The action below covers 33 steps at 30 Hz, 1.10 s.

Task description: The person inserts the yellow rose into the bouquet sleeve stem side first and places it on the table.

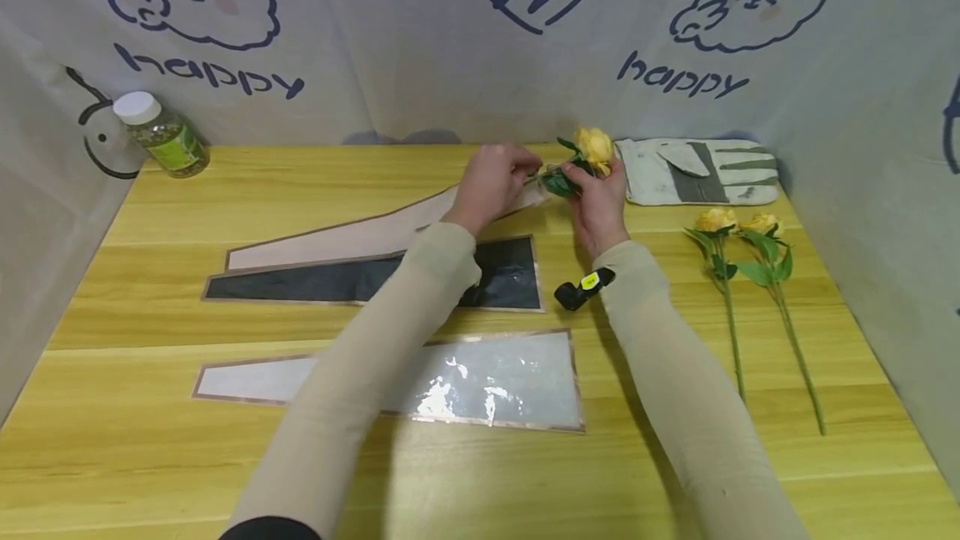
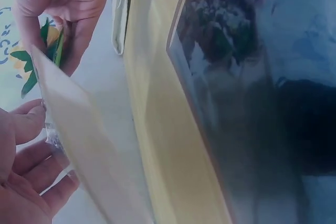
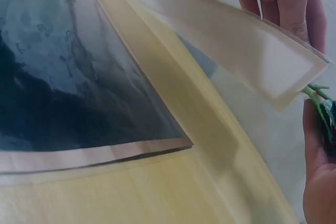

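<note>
My left hand (image 1: 491,182) pinches the wide end of a long, tapered pale pink bouquet sleeve (image 1: 337,240), which is lifted off the table there. In the left wrist view, its thumb and fingers (image 2: 42,174) are at the sleeve's edge, by a bit of clear film. My right hand (image 1: 600,202) grips a yellow rose (image 1: 595,147) just below its bloom, among green leaves (image 1: 558,183). The right wrist view shows its green stem (image 3: 315,94) beside the sleeve's corner (image 3: 283,95); whether the stem tip is inside cannot be told.
Below lie a black sleeve (image 1: 300,283) and a white, shiny sleeve (image 1: 255,377). Two yellow roses (image 1: 731,315) (image 1: 795,344) rest at right, under a white-grey glove (image 1: 697,172). A white-capped jar (image 1: 168,140) stands back left, near the fabric wall (image 1: 390,48).
</note>
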Each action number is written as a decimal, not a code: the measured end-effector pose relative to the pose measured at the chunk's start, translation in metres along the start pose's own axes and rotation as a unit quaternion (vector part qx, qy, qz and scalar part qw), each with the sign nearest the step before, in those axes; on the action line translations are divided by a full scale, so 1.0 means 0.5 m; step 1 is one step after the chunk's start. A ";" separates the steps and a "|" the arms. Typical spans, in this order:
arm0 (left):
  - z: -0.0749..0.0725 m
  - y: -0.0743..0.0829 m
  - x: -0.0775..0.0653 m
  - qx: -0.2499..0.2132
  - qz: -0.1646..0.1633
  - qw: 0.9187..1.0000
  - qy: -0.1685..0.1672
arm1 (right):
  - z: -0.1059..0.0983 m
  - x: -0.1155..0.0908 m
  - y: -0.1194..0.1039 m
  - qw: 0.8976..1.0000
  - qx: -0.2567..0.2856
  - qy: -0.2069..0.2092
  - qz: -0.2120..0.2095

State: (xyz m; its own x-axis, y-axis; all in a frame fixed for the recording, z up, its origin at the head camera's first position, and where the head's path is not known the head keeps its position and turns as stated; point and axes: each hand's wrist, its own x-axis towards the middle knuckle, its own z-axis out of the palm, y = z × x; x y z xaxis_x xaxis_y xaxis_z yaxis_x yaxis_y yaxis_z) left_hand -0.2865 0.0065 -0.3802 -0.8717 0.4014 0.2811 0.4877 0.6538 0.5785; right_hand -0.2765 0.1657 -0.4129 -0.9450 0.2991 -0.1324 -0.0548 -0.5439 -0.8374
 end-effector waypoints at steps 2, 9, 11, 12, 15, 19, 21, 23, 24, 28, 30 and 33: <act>0.004 -0.001 -0.002 0.000 0.003 1.000 0.005 | -0.002 0.000 0.002 1.000 -0.013 0.004 -0.009; 0.019 0.001 -0.004 -0.004 -0.011 1.000 0.015 | -0.006 -0.001 0.010 0.998 -0.036 0.003 -0.045; 0.022 0.003 -0.005 -0.001 -0.016 1.000 0.018 | -0.006 -0.002 0.011 0.998 -0.035 -0.005 -0.059; 0.023 0.003 -0.005 0.000 -0.019 1.000 0.019 | -0.006 -0.002 0.013 0.997 -0.037 -0.008 -0.065; 0.025 0.003 -0.004 0.006 -0.022 1.000 0.018 | -0.007 -0.001 0.015 0.996 -0.048 -0.013 -0.072; 0.028 -0.003 -0.003 0.002 -0.031 0.999 0.014 | -0.010 0.000 0.018 0.994 -0.075 -0.019 -0.072; 0.029 -0.007 -0.004 -0.006 -0.036 0.999 0.014 | -0.011 0.000 0.018 0.993 -0.089 -0.025 -0.074; 0.030 -0.010 -0.004 -0.013 -0.043 0.999 0.011 | -0.012 -0.001 0.018 0.991 -0.106 -0.025 -0.074; 0.029 -0.011 -0.004 -0.016 -0.045 0.999 0.010 | -0.013 -0.001 0.018 0.991 -0.114 -0.024 -0.072; 0.028 -0.012 -0.004 -0.022 -0.054 0.998 0.004 | -0.014 -0.003 0.018 0.988 -0.144 -0.011 -0.060; 0.028 -0.011 -0.003 -0.024 -0.053 0.998 0.004 | -0.012 -0.003 0.019 0.987 -0.151 -0.006 -0.050; 0.030 -0.011 -0.001 -0.026 -0.046 0.999 0.009 | -0.009 -0.002 0.023 0.987 -0.154 -0.004 -0.036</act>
State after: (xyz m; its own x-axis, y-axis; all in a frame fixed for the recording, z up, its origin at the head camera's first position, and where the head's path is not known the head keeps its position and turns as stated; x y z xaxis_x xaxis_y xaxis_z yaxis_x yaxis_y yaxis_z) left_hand -0.2878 0.0125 -0.3950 -0.9138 0.3288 0.2386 0.4025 0.6527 0.6419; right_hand -0.2747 0.1628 -0.4246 -0.9444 0.3226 -0.0630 -0.0230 -0.2561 -0.9664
